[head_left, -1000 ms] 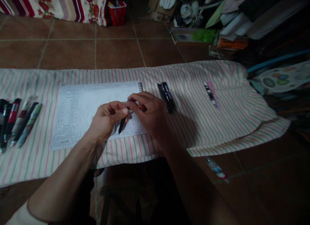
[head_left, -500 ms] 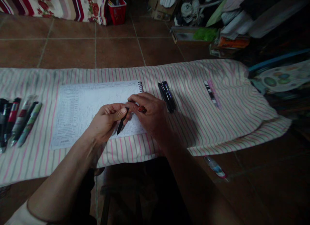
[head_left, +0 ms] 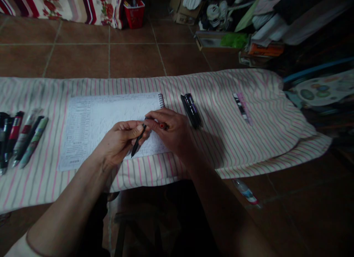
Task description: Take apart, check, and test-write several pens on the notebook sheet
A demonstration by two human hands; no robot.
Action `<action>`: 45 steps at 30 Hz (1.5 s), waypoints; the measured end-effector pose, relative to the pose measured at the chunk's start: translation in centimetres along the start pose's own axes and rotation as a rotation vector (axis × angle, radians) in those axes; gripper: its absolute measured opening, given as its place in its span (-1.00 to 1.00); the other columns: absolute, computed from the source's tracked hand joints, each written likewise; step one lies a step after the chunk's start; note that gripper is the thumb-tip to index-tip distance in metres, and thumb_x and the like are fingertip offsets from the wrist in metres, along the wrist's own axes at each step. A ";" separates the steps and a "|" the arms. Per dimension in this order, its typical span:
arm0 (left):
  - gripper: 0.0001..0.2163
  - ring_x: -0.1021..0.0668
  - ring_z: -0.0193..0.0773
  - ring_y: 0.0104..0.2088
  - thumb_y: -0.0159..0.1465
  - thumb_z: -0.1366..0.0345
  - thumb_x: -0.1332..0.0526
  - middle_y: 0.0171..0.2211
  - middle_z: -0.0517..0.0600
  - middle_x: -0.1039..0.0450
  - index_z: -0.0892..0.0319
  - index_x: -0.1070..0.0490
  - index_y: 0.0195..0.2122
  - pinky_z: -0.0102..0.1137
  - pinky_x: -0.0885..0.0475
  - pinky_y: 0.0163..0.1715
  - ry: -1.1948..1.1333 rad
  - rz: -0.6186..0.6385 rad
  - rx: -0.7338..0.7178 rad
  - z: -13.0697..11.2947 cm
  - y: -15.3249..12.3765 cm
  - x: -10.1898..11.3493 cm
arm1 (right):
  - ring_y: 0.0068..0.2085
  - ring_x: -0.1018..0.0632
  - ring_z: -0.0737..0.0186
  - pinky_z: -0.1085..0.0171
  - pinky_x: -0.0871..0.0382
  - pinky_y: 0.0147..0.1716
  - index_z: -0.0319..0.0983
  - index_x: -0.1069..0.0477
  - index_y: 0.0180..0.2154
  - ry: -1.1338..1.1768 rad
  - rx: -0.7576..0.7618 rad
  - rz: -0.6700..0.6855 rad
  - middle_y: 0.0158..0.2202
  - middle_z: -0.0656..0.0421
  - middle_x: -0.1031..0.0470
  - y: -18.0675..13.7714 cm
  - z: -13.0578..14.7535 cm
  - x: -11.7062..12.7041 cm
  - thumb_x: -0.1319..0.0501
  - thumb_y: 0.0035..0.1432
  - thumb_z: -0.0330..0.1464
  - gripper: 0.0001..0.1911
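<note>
My left hand (head_left: pixel 123 139) is closed on a slim black pen (head_left: pixel 136 144), pinching it between thumb and fingers with its tip pointing down towards me. My right hand (head_left: pixel 173 129) is closed at the pen's upper end, its fingertips meeting those of the left. A small red round piece (head_left: pixel 163 126) shows at the right fingers; whether it is a ring or a pen part, I cannot tell. Both hands are over a spiral-bound notepad (head_left: pixel 106 109) with printed pages. Just right of the right hand lie several black pens (head_left: pixel 191 111) side by side.
Several coloured pens (head_left: pixel 29 144) lie at the left on the striped cloth (head_left: pixel 257 139). A black, white and pink strip-like item (head_left: pixel 242 107) rests to the right. On the tiled floor are a plastic bottle (head_left: pixel 246 192) and a red basket (head_left: pixel 134 15). Clutter fills the far right.
The black pen's tip has swung slightly down and to the left. Both hands keep nearly the same place, still joined at the pen.
</note>
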State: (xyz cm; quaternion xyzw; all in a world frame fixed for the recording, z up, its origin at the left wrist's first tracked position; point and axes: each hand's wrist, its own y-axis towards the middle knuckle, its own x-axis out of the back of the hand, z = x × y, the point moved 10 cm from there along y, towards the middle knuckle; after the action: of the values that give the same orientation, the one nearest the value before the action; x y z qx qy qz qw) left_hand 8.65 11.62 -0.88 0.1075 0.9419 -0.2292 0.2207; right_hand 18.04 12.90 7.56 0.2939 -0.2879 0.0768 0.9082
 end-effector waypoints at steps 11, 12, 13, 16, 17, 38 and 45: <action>-0.91 -0.30 -0.43 -0.62 0.06 0.41 -0.27 -0.69 -0.07 -0.32 0.28 -0.46 -0.57 -0.49 -0.14 -0.61 0.216 -0.249 -0.121 -0.9 -0.4 1.4 | -0.32 -0.50 0.31 0.36 -0.31 -0.30 -0.25 -0.48 -0.38 -0.094 -0.007 0.012 -0.40 0.17 -0.49 -0.1 -0.1 -0.9 -0.16 0.16 -0.45 -0.88; -0.90 -0.31 -0.42 -0.62 0.05 0.40 -0.27 -0.68 -0.07 -0.32 0.28 -0.46 -0.58 -0.49 -0.15 -0.60 0.188 -0.224 -0.117 -0.8 -0.3 1.2 | -0.32 -0.50 0.32 0.36 -0.31 -0.30 -0.25 -0.48 -0.38 -0.080 -0.013 0.004 -0.40 0.18 -0.49 0.0 -0.1 -0.8 -0.17 0.16 -0.44 -0.88; -0.89 -0.32 -0.42 -0.61 0.05 0.39 -0.28 -0.67 -0.05 -0.33 0.28 -0.46 -0.58 -0.49 -0.17 -0.60 0.148 -0.191 -0.112 -0.8 -0.2 1.0 | -0.32 -0.51 0.32 0.36 -0.32 -0.29 -0.24 -0.48 -0.39 -0.056 -0.026 -0.010 -0.40 0.19 -0.49 0.0 -0.2 -0.6 -0.17 0.16 -0.44 -0.88; -0.89 -0.34 -0.43 -0.60 0.03 0.37 -0.32 -0.64 -0.03 -0.37 0.31 -0.49 -0.56 -0.50 -0.20 -0.59 0.046 -0.080 -0.080 -0.7 0.1 0.2 | -0.34 -0.51 0.35 0.37 -0.34 -0.31 -0.20 -0.49 -0.37 0.055 -0.095 -0.044 -0.40 0.23 -0.51 0.2 -0.9 -0.1 -0.20 0.15 -0.37 -0.90; -0.89 -0.34 -0.44 -0.60 0.02 0.37 -0.33 -0.63 -0.02 -0.37 0.32 -0.49 -0.55 -0.51 -0.20 -0.59 0.024 -0.055 -0.065 -0.6 0.1 0.0 | -0.35 -0.51 0.35 0.37 -0.34 -0.31 -0.20 -0.49 -0.37 0.081 -0.112 -0.048 -0.41 0.24 -0.51 0.2 -1.1 0.0 -0.20 0.15 -0.36 -0.90; -0.86 -0.34 -0.40 -0.59 0.05 0.33 -0.33 -0.64 -0.04 -0.35 0.29 -0.45 -0.56 -0.49 -0.19 -0.59 0.149 -0.075 -0.067 -0.9 -0.1 0.2 | -0.31 -0.52 0.32 0.33 -0.36 -0.26 -0.18 -0.51 -0.39 0.045 -0.111 -0.034 -0.38 0.22 -0.54 0.2 -1.1 -0.2 -0.20 0.14 -0.39 -0.88; -0.85 -0.35 -0.40 -0.58 0.01 0.31 -0.36 -0.64 -0.05 -0.35 0.29 -0.46 -0.53 -0.49 -0.20 -0.58 0.137 -0.105 -0.149 -1.5 0.0 0.2 | -0.29 -0.54 0.31 0.31 -0.38 -0.25 -0.17 -0.52 -0.34 0.065 -0.116 -0.116 -0.34 0.20 -0.55 0.3 -0.9 0.3 -0.19 0.15 -0.40 -0.88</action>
State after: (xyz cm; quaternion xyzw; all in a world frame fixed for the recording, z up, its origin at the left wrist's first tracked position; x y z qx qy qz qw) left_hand 7.95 12.40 0.28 0.0568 0.9736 -0.1618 0.1506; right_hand 18.70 13.64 7.26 0.2542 -0.2450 0.0165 0.9355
